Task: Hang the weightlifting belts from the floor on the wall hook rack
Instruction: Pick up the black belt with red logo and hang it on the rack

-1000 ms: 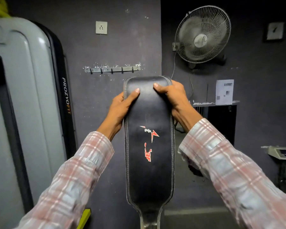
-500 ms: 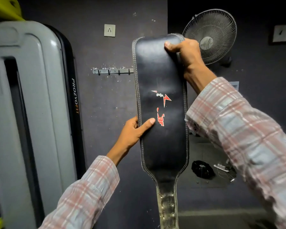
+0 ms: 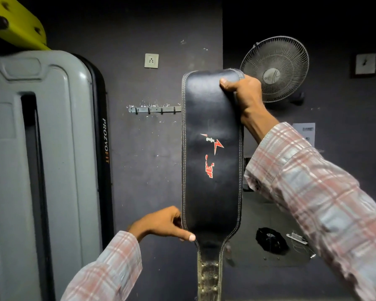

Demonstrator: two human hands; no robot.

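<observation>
Both hands grip the belt (image 3: 212, 148), right hand (image 3: 243, 92) above the hook rack (image 3: 154, 109), left hand (image 3: 165, 223) below it, so the stiff leather may miss a hook and slip.

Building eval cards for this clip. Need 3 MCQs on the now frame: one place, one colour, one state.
1. Where does the right hand grip the belt?
A. top edge
B. narrow strap end
C. mid logo

2. What colour is the belt's logo?
A. yellow
B. red and white
C. green

3. How does the left hand stand?
A. off the belt
B. flat on the wall
C. holding the belt's lower left edge

Key: 1 A, its fingers wrap over the top fold. 2 B, red marks with white edging on black leather. 3 C, thumb and fingers close on the edge just above the taper.
</observation>
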